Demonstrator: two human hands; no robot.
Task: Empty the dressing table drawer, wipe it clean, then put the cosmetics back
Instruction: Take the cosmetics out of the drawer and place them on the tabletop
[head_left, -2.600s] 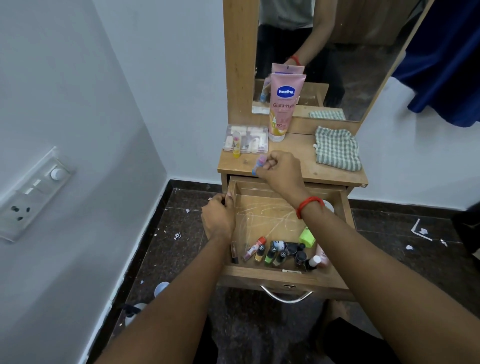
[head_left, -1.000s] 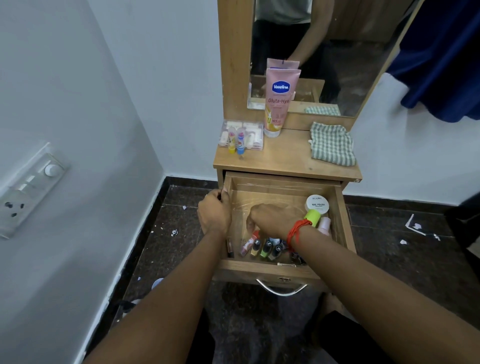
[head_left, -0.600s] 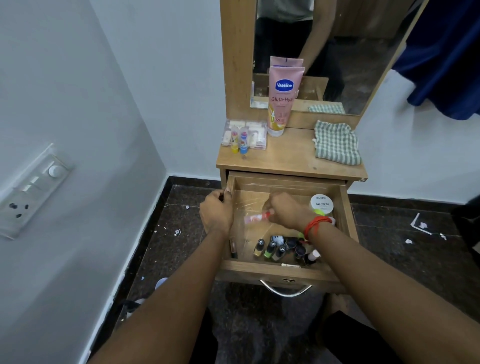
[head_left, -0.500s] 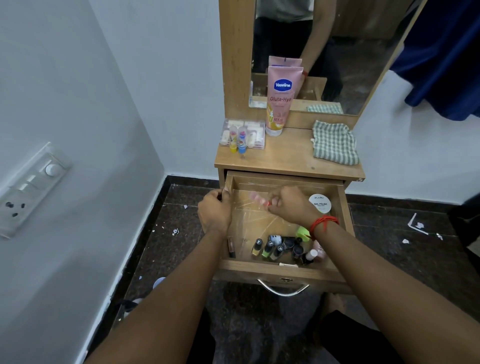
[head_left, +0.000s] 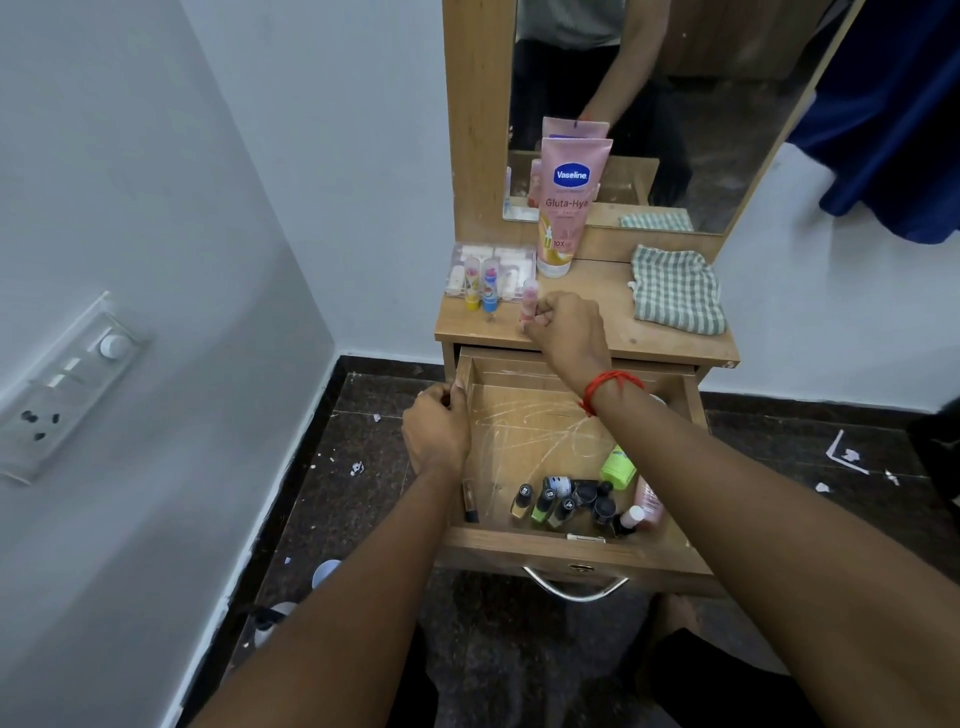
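On the bench (head_left: 602, 317) above the drawer (head_left: 566, 552), standing a pink lip balm (head_left: 529, 300) pinched in right fingers (head_left: 541, 315), left fingers (head_left: 453, 399) gripping the drawer wall, risking toppling it into neighbouring sticks (head_left: 481, 287) if released tilted.

wooden tabletop (head_left: 655, 345): lotion tube (head_left: 569, 202), checked cloth (head_left: 675, 288)

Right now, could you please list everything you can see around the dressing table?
Vaseline tube: one, pink, tabletop back
Clear pack: one, transparent, tabletop back-left
Lip balm sticks: two, yellow and blue bases, before pack
Pink stick: one, pink, held over tabletop front
Cloth: one, green-white check, tabletop right
Drawer: one, wooden, pulled open
Nail polish bottles: several, mixed colours, drawer front
Green bottle: one, lime, drawer right
Left hand: gripping drawer's left wall
Right hand: pinching pink stick
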